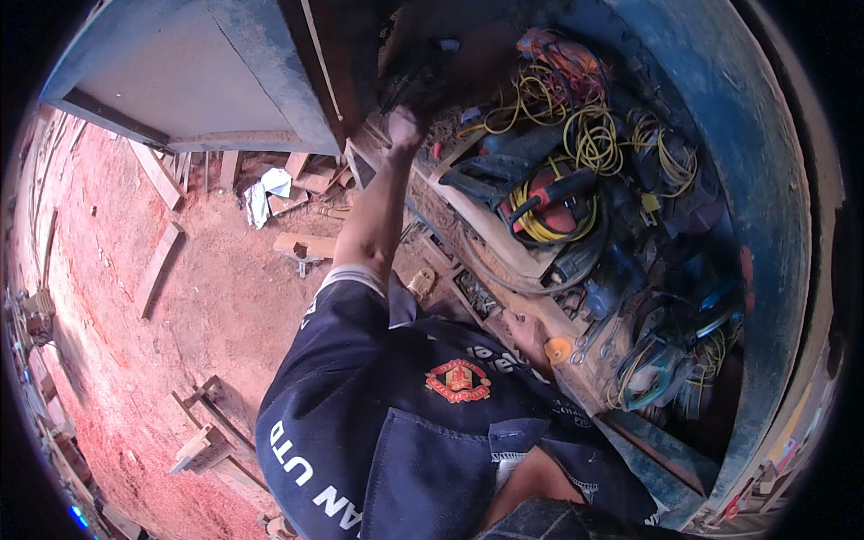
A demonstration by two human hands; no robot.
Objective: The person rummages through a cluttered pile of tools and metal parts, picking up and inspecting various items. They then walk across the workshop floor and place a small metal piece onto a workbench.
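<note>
My left arm stretches forward, and my left hand (407, 130) is at the front corner of a blue chest (765, 180), beside its raised panel (207, 72). Its fingers merge into dark shadow, so what they hold is hidden. On the right, my right hand (526, 331) is low at the wooden front ledge (504, 238), next to an orange disc (558, 349). Its fingers are too unclear to read. Inside the chest, a red and black power tool (551, 205) lies wrapped in yellow cord (594, 144). A dark handsaw-like tool (490, 175) lies beside it.
Scissor-like metal tools (594, 344) and tangled cables (666, 369) fill the chest's near right. A small tray of metal bits (475, 292) sits by the ledge. Wood offcuts (160, 270), a white cloth (267, 193) and a wooden piece (306, 246) lie on the dusty reddish floor.
</note>
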